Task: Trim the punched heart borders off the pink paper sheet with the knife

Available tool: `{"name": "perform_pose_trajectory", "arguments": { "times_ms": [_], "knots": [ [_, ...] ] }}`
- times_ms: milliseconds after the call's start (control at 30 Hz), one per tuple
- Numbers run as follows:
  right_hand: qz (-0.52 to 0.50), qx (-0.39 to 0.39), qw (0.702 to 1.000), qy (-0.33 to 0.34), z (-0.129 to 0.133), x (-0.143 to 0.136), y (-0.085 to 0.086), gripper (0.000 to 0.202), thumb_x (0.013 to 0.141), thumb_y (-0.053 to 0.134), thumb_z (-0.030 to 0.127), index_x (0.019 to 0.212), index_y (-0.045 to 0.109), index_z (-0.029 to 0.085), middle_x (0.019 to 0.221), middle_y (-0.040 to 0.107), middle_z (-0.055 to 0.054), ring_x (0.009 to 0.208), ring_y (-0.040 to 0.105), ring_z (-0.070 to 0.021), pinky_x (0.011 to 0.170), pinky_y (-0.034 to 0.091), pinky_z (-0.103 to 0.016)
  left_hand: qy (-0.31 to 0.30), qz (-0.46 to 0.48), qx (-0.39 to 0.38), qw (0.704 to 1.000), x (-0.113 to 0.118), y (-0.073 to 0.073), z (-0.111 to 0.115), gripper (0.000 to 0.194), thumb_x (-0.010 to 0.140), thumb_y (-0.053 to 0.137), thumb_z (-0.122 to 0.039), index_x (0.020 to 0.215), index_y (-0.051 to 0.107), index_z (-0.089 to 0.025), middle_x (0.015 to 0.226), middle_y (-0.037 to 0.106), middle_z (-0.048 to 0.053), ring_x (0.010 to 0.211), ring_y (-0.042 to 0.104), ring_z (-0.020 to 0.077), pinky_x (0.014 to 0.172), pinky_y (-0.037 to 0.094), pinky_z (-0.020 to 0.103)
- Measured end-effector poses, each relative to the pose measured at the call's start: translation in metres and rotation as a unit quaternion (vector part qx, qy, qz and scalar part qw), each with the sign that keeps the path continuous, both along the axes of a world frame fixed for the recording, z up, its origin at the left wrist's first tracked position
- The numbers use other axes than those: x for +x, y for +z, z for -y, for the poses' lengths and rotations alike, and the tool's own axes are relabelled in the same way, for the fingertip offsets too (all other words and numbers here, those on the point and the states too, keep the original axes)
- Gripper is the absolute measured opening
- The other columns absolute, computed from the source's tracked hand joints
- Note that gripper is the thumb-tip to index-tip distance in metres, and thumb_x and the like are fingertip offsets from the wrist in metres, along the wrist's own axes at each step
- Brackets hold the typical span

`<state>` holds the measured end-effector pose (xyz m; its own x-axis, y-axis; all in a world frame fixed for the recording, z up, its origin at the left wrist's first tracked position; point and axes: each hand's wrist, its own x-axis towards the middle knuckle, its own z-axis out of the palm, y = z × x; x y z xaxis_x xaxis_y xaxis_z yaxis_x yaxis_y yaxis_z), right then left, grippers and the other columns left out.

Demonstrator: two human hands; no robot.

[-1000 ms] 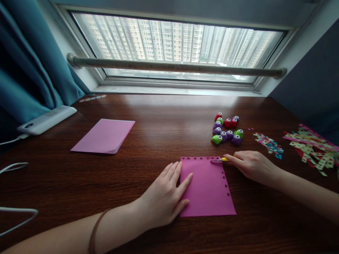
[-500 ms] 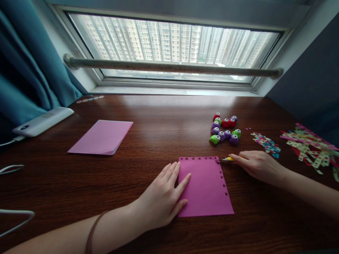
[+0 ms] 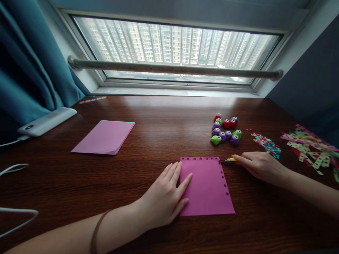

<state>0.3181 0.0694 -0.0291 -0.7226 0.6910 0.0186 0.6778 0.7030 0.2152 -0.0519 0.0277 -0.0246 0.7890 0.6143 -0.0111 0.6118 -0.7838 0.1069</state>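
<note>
A magenta sheet of paper (image 3: 205, 190) lies flat on the wooden table, with small shapes punched along its top and right edges; those on the right are stars. My left hand (image 3: 169, 194) rests with fingers spread over the sheet's left edge, pressing it down. Just beyond the sheet's upper right corner, my right hand (image 3: 261, 165) grips a small yellow craft knife (image 3: 232, 159). Its pale pointed blade faces left toward the corner and appears apart from the paper. The fingers hide most of the handle.
Several colourful craft punches (image 3: 225, 130) stand beyond the sheet. To the right lie punched-out confetti (image 3: 267, 144) and a heap of paper strips (image 3: 315, 148). A pink paper stack (image 3: 104, 137) is at left, near a white device (image 3: 49, 121) and white cable (image 3: 18, 211).
The view has shifted slightly. The knife tip, earlier close to the sheet's upper right corner, is now a little farther right of it. My left hand stays on the paper.
</note>
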Motion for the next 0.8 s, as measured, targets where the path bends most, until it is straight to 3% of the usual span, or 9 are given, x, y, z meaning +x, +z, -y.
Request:
{"name": "perform_pose_trajectory", "arguments": {
  "times_ms": [233,367,567,700,800],
  "knots": [
    [-0.01,0.01,1.0,-0.012,0.003,-0.007,0.005,0.029,0.09,0.04,0.019,0.116,0.052,0.018,0.074,0.057,-0.002,0.065,0.056,-0.0142,0.057,0.038,-0.027,0.0,-0.003,-0.004,1.0,0.001,0.001,-0.001,0.052,0.092,0.03,-0.04,0.137,0.028,-0.014,0.137,0.028,0.028,0.129,0.022,0.0395,0.104,0.024,0.054],
    [-0.063,-0.029,0.996,-0.054,0.007,-0.011,0.011,0.029,0.09,0.04,0.02,0.115,0.053,0.019,0.079,0.062,-0.003,0.069,0.059,-0.0148,0.059,0.043,-0.026,0.011,-0.018,0.0,1.0,0.002,0.004,-0.001,0.053,0.09,0.035,-0.041,0.136,0.03,-0.015,0.137,0.03,0.027,0.128,0.024,0.0398,0.103,0.025,0.056],
    [-0.292,-0.091,0.942,-0.141,0.027,-0.024,0.017,0.025,0.088,0.045,0.023,0.111,0.054,0.021,0.106,0.064,-0.004,0.092,0.061,-0.015,0.079,0.049,-0.024,-0.027,-0.019,-0.016,0.999,0.009,0.015,0.019,0.065,0.086,0.041,-0.05,0.134,0.033,-0.008,0.138,0.028,0.027,0.13,0.019,0.0398,0.102,0.029,0.055],
    [-0.324,-0.15,0.915,-0.185,0.046,-0.035,0.025,0.02,0.089,0.043,0.025,0.106,0.054,0.023,0.1,0.064,-0.001,0.089,0.061,-0.014,0.076,0.048,-0.024,-0.044,-0.045,-0.047,0.997,0.019,0.02,0.04,0.077,0.084,0.032,-0.064,0.135,0.032,-0.007,0.132,0.034,0.031,0.12,0.036,0.0435,0.092,0.04,0.055],
    [-0.323,-0.204,0.903,-0.196,0.056,-0.042,0.03,0.019,0.091,0.039,0.028,0.104,0.052,0.024,0.097,0.063,-0.001,0.086,0.06,-0.0138,0.074,0.047,-0.025,-0.055,-0.057,-0.03,0.996,0.025,0.011,0.056,0.081,0.083,0.025,-0.067,0.133,0.035,-0.003,0.13,0.036,0.032,0.116,0.041,0.0444,0.087,0.045,0.052]
  ]
}}
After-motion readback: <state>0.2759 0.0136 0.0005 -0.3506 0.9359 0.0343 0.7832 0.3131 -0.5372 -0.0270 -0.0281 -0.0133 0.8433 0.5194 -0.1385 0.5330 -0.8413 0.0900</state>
